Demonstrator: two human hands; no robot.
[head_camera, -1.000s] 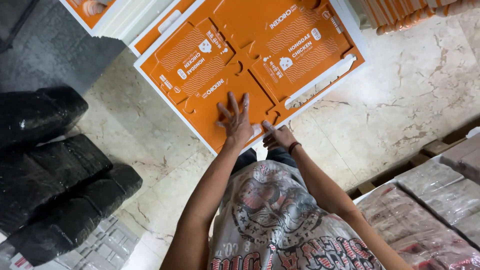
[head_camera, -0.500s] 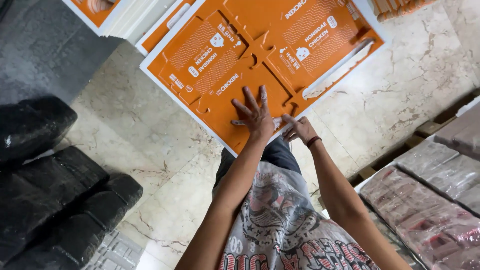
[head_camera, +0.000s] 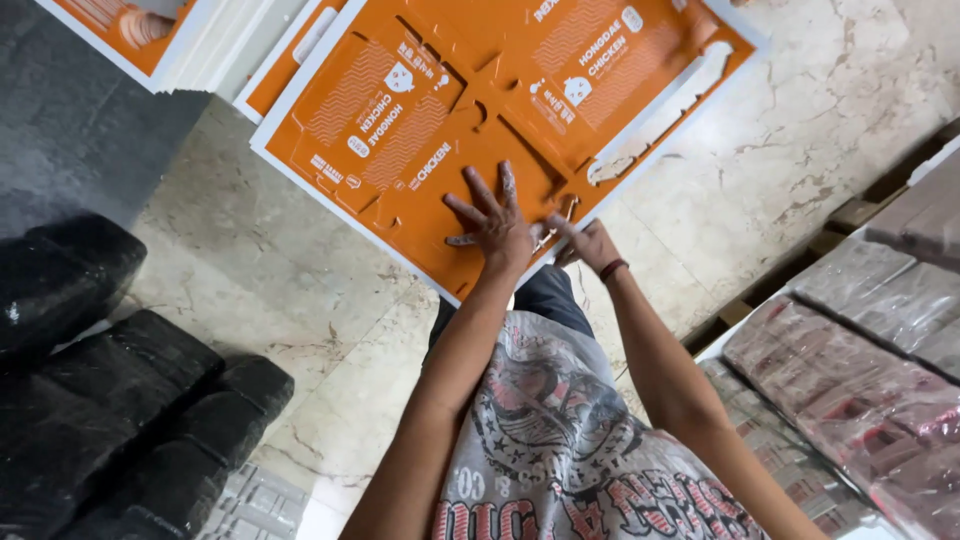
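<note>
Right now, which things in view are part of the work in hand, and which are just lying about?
In hand:
flat orange die-cut cardboard sheet
left hand, spread flat on it
right hand, at its near edge

Lying about:
black wrapped bundles
plastic-wrapped reddish packs
second stack of orange sheets

Open marble floor (head_camera: 260, 260) lies left of the orange die-cut sheet (head_camera: 480, 110). Black wrapped bundles (head_camera: 110, 390) block the far left. Wrapped packs (head_camera: 860, 370) on a pallet close the right side. Stacked sheets (head_camera: 200, 50) obstruct the upper left.
</note>
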